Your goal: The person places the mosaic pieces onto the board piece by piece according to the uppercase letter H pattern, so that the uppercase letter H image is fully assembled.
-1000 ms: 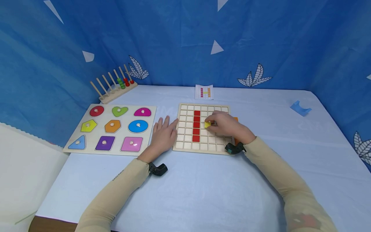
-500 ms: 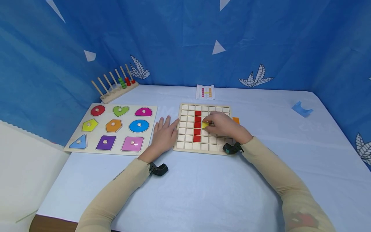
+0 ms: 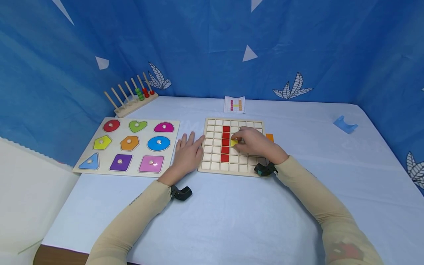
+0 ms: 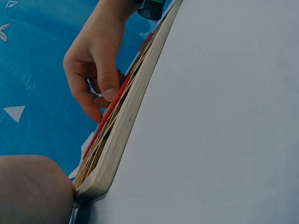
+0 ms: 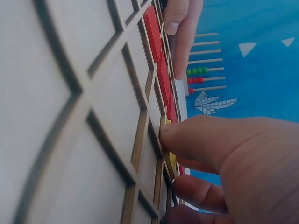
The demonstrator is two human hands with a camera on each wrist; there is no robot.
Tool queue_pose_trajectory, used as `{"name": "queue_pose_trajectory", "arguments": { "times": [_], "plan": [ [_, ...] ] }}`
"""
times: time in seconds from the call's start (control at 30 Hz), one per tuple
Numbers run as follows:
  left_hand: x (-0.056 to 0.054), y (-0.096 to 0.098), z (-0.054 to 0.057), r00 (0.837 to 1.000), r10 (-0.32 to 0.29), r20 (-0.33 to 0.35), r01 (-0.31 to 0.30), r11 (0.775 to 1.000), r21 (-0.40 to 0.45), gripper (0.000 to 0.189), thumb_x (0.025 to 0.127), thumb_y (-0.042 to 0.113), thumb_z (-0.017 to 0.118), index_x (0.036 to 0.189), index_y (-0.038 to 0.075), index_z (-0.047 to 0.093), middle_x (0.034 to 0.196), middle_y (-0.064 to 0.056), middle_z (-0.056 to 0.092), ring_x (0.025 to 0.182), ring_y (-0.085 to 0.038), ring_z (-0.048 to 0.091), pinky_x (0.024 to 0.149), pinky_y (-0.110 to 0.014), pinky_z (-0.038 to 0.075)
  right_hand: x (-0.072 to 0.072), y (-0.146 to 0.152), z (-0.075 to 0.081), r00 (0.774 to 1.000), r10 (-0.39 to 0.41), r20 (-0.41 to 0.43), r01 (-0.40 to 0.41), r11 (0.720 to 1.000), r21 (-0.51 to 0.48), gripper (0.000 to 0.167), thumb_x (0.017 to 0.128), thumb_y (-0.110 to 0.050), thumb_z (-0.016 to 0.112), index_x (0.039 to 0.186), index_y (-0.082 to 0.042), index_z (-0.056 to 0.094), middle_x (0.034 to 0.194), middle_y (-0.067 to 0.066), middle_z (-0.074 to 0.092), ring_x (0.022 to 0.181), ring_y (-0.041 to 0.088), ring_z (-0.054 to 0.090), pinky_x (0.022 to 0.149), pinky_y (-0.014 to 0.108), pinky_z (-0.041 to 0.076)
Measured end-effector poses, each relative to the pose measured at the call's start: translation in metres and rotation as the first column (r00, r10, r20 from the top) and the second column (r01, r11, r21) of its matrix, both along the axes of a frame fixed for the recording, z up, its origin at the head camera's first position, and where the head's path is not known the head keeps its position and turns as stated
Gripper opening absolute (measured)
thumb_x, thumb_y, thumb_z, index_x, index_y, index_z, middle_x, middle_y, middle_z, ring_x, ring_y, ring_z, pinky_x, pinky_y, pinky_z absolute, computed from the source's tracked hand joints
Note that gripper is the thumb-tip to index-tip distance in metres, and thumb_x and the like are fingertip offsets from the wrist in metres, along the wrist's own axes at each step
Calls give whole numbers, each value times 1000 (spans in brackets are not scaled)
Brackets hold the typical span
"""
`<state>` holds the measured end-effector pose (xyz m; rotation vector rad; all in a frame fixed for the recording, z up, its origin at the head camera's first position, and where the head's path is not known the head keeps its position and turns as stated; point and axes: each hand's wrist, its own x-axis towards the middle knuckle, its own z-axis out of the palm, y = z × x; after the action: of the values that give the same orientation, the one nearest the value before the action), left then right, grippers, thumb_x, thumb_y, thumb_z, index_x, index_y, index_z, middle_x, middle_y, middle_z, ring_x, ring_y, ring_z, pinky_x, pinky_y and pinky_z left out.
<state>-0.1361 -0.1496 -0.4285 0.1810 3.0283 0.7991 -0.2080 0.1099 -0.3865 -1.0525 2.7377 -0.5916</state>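
Note:
My right hand (image 3: pixel 256 143) pinches a small yellow square tile (image 3: pixel 234 142) between thumb and index finger. In the head view the tile lies over a cell of the wooden grid board (image 3: pixel 208 167), just right of a column of red tiles (image 3: pixel 225 150). The right wrist view shows the thumb on the yellow tile (image 5: pixel 173 161), low at the cell's dividers and partly hiding it. My left hand (image 3: pixel 187 156) lies with fingers spread, its index fingertip at the board's left edge. In the left wrist view, the board's thick side (image 4: pixel 126 116) appears edge-on.
Left of the grid is a knobbed shape puzzle (image 3: pixel 140 138). Behind it stands a peg abacus (image 3: pixel 134 106) with green and red beads. A printed pattern card (image 3: pixel 234 105) lies beyond the grid. An orange piece (image 3: pixel 269 137) shows past the right hand; a blue curved piece (image 3: pixel 345 125) lies far right.
My right hand has moved slightly left with the yellow tile, bringing it over the cell beside the red column. It stays there over the last half second. My left hand stays in place.

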Motion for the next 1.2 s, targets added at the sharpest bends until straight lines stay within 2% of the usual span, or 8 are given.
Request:
{"name": "queue_pose_trajectory", "arguments": {
  "times": [0.5,0.63,0.77,0.9,1.2],
  "plan": [
    [0,4,2,1000,-11,-1,11,1000,5,52,105,25,40,156,16,44,168,-24,23,158,-47,8,126,-64,5,0,4,0,1000,-13,-2,13,1000,5,30,90,-16,75,119,-5,75,99,9,68,83,19,53,74,33,46],
    [-1,5,2,1000,-12,4,12,1000,1,52,105,25,40,156,17,43,168,-24,23,158,-47,8,126,-63,5,2,8,1,1000,-25,-6,25,1000,0,32,90,-17,75,120,-6,75,101,9,69,84,20,57,76,36,50],
    [0,6,2,1000,-15,1,15,1000,-9,52,105,25,40,156,17,44,168,-24,23,158,-47,8,126,-64,6,4,16,2,999,-38,-20,38,999,-11,31,90,-17,74,119,-5,75,100,10,69,84,20,59,77,38,52],
    [0,5,3,1000,-16,-2,16,1000,-8,52,105,25,39,156,15,44,167,-25,23,158,-48,8,125,-64,6,8,26,4,999,-52,-17,52,999,-7,30,91,-17,73,118,-4,75,95,9,68,79,19,55,71,34,48],
    [1,1,4,1000,-3,20,3,1000,-9,53,105,25,39,157,15,42,168,-24,20,158,-48,6,126,-64,5,20,53,11,991,-130,22,129,991,27,35,89,-17,76,121,-3,73,96,10,67,77,18,53,68,30,46]
  ]
}}
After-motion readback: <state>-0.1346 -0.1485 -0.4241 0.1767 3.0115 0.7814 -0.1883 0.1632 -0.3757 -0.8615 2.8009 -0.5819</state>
